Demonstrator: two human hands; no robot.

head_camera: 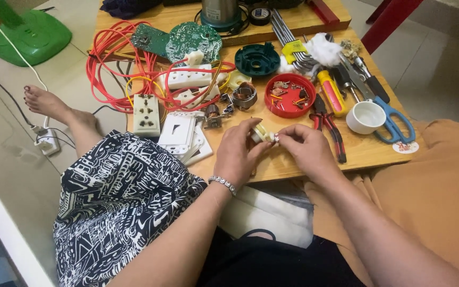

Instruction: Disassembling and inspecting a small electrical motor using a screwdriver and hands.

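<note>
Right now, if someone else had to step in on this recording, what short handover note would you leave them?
Left hand: holds a small cream plastic part over the edge of the wooden table.
Right hand: fingertips pinch the same part at its metal end.
Around them: red pliers just right of the hands, red lid with small metal bits behind, white cup, blue scissors, yellow screwdriver, white socket plates to the left, red wires beyond.
Done: the part is off the table and in hand.
Left: cannot tell from this view; the part is mostly hidden by fingers.
</note>
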